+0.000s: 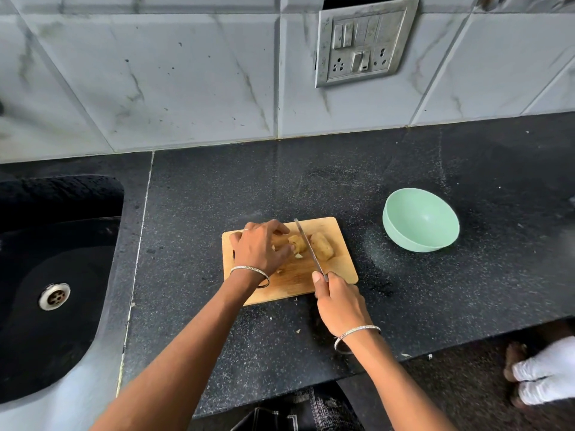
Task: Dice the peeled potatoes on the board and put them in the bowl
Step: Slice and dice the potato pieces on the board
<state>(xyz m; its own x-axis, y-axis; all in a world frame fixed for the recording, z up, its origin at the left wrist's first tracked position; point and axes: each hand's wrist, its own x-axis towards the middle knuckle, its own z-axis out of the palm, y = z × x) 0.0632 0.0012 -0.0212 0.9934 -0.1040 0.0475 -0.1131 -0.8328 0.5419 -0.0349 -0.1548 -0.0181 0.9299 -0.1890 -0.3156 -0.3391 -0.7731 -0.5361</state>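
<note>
A wooden cutting board [339, 269] lies on the black counter. On it my left hand [261, 247] presses down on a peeled potato [297, 242], part of which is hidden under my fingers. My right hand [337, 303] grips the handle of a knife [308, 247], whose blade runs across the board between that potato and a second whole peeled potato [323, 250] to its right. A few small cut bits [298, 256] lie by my left fingertips. A mint-green bowl [420, 219] stands empty to the right of the board.
A black sink [56, 275] with a steel drain is set into the counter at the left. A tiled wall with a switch and socket plate [362, 42] rises behind. The counter's front edge runs just below my right wrist; another person's feet [541, 371] stand at lower right.
</note>
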